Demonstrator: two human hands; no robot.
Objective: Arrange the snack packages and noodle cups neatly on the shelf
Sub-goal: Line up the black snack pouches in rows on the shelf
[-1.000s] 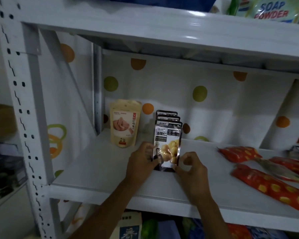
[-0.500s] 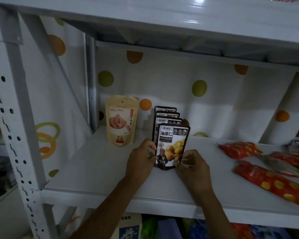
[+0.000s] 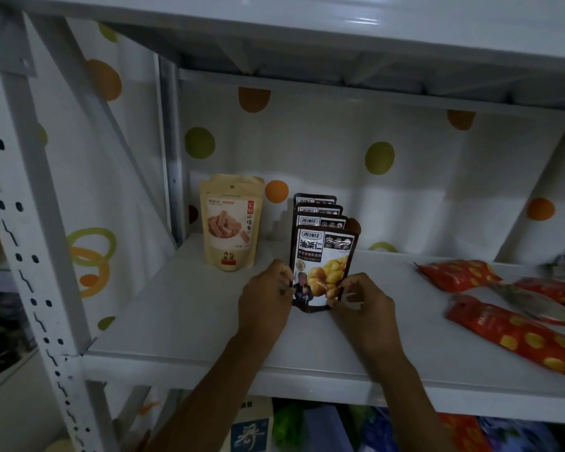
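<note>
A dark chestnut snack pouch (image 3: 323,262) stands upright at the front of a row of three like pouches (image 3: 317,212) on the white shelf (image 3: 183,314). My left hand (image 3: 265,298) pinches its lower left edge, and my right hand (image 3: 362,301) pinches its lower right edge. A beige pouch with red strips pictured (image 3: 230,223) stands at the back left. Red packets with yellow dots (image 3: 516,334) lie flat on the right side of the shelf.
A shelf board (image 3: 340,34) hangs close overhead. The perforated upright post (image 3: 23,243) frames the left side. A dotted sheet (image 3: 379,158) covers the back. More goods (image 3: 252,429) sit on the shelf below.
The front pouch has gone from tilted and slightly lifted to standing upright against the row behind it. Both hands stayed on its lower edges. The view has drawn closer.
</note>
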